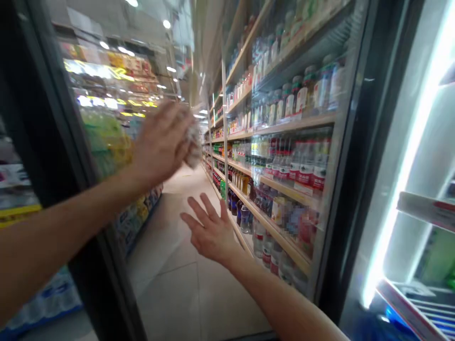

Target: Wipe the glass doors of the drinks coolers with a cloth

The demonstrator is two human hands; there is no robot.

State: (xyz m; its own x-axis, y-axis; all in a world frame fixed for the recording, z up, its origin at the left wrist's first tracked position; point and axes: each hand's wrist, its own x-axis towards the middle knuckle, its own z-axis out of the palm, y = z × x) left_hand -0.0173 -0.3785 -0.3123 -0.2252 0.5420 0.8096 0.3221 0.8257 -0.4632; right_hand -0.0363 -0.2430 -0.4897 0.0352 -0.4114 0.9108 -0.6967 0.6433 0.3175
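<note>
Glass door [355,166] in a dark frame is seen ahead, stocked bottle shelves [296,124] being visible through its right side, while the blurred left hand [161,139] is raised, the right hand [212,232] is held lower, spread wide, and a pale cloth [194,146] is gripped by the left.

Upper shelf [302,123], 2 o'clock: held row of capped bottles [287,102]. Middle shelf [289,190], 3 o'clock: held red-labelled bottles [305,166]. Lower shelf [284,244], between 4 and 5 o'clock: carried amber bottles [241,181], blurred goods. Tiled floor [220,303] lay at 6 o'clock.
</note>
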